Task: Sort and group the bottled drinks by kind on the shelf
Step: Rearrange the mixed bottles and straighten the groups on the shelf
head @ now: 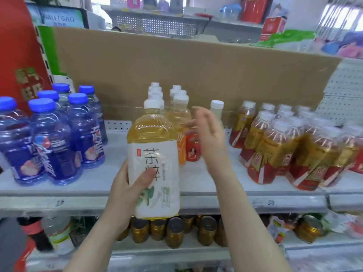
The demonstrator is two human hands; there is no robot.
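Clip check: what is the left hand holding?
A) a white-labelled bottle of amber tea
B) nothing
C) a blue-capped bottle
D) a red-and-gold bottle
A: the left hand grips the white-labelled tea bottle round its lower label, while the right hand is open and holds nothing.

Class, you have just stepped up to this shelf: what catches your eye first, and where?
The large white-labelled tea bottle, gripped by the left hand, fills the centre front. The open right hand hovers just right of it. Blue-capped bottles cluster on the left of the shelf, red-and-gold bottles on its right.
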